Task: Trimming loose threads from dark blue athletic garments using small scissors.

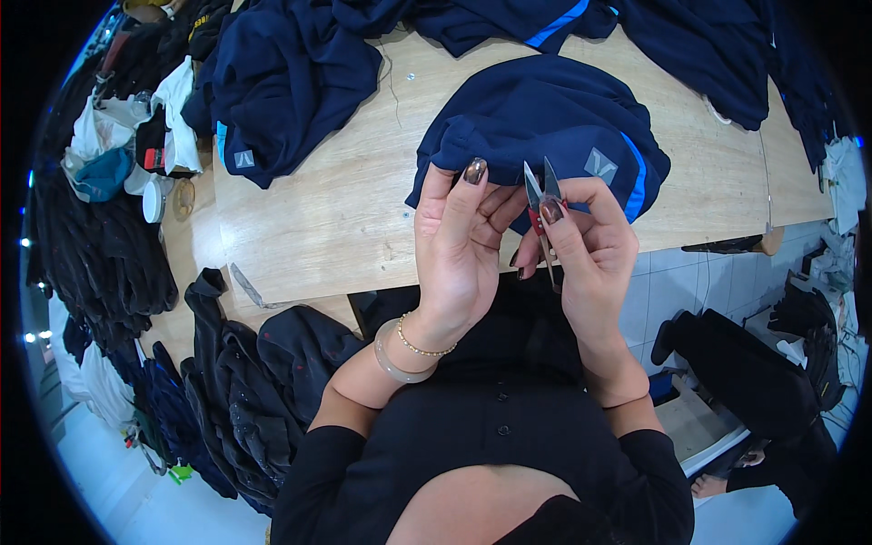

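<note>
A navy garment (536, 100) with a bright blue stripe and a small grey patch lies bunched on the wooden table. My left hand (463, 227) pinches its near edge between thumb and fingers. In my right hand (590, 232) is a pair of thread snips (535, 214) with red on the handle. The two pointed blades stand apart, aimed up at the garment's edge between my hands. Part of the snips' handle is covered by my right thumb and fingers.
More navy garments (300, 91) are heaped along the table's far side. Dark clothes (245, 372) pile up at the left, near a round white-lidded container (154, 200). A loose thread (394, 86) lies on the tabletop (345, 227). Another person's dark-clothed figure (745, 381) shows at the lower right.
</note>
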Tool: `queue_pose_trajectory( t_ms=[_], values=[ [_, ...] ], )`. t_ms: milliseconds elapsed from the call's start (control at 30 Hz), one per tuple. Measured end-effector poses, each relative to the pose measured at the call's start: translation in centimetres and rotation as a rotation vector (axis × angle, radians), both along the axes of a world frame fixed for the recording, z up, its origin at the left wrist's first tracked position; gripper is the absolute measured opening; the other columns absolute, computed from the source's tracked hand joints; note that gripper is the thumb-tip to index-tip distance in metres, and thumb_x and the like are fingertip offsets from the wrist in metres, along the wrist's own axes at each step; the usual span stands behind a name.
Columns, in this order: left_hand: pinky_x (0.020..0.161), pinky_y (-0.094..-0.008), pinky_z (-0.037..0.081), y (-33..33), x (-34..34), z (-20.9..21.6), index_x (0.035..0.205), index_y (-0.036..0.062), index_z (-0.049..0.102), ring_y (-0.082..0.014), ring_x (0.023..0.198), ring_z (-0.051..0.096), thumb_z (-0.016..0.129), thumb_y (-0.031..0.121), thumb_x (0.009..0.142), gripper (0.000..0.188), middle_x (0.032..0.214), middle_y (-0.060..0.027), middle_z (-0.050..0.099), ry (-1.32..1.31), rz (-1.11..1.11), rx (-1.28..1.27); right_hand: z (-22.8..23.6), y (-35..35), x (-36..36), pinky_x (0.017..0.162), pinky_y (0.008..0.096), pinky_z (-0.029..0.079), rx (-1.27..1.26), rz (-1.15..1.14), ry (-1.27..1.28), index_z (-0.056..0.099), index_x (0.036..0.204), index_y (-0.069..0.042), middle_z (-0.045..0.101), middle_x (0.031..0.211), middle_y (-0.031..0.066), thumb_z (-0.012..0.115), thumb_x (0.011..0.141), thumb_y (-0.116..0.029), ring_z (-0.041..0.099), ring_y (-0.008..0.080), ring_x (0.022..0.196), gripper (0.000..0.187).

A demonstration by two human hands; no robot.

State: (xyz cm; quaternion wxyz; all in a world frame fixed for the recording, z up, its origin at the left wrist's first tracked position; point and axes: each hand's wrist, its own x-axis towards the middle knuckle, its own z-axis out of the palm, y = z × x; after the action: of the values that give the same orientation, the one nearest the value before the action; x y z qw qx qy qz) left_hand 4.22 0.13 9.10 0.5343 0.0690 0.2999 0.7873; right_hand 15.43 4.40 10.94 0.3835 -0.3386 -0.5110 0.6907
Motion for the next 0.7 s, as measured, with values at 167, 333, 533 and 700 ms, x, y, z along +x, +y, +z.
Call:
queue_pose_trajectory(
  t_ms=[167,333,533,700],
  values=[
    [0.092,-0.0318,0.052,0.01,0.04,0.09,0.120,0.0077,0.052,-0.0168,0.099,0.064,0.051,0.017,0.098,0.024,0.108,-0.0091,0.063,0.004,-0.005,-0.005,-0.12,0.04,-0.03,0.051,0.0216,0.047,0.007,0.010,0.012,0.051,0.101,0.001,0.061,0.068,0.0099,0.052,0.096,-0.014,0.059,0.0124,0.055,0.016],
    [0.092,-0.0321,0.052,0.17,0.01,-0.19,0.120,0.0077,0.052,-0.0170,0.099,0.064,0.051,0.017,0.098,0.024,0.109,-0.0092,0.063,0.020,-0.015,0.017,-0.61,0.13,-0.13,0.052,0.0227,0.048,0.203,-0.049,0.072,0.050,0.105,0.002,0.060,0.072,0.0100,0.052,0.096,-0.013,0.060,0.0139,0.057,0.017],
    [0.093,-0.0325,0.051,-0.10,-0.17,-0.11,0.120,0.0070,0.051,-0.0176,0.100,0.064,0.052,0.017,0.097,0.025,0.109,-0.0097,0.063,-0.019,-0.012,0.003,-0.29,0.01,0.10,0.052,0.0228,0.048,0.058,0.030,0.009,0.051,0.103,0.001,0.061,0.069,0.0099,0.052,0.096,-0.013,0.060,0.0135,0.055,0.016],
    [0.092,-0.0327,0.051,-0.03,-0.10,0.01,0.121,0.0069,0.051,-0.0174,0.100,0.064,0.052,0.017,0.097,0.026,0.109,-0.0096,0.063,-0.005,0.000,0.003,-0.36,-0.03,-0.08,0.051,0.0221,0.048,0.034,0.005,0.018,0.051,0.102,0.001,0.061,0.068,0.0097,0.053,0.096,-0.013,0.059,0.0128,0.054,0.015]
  ],
)
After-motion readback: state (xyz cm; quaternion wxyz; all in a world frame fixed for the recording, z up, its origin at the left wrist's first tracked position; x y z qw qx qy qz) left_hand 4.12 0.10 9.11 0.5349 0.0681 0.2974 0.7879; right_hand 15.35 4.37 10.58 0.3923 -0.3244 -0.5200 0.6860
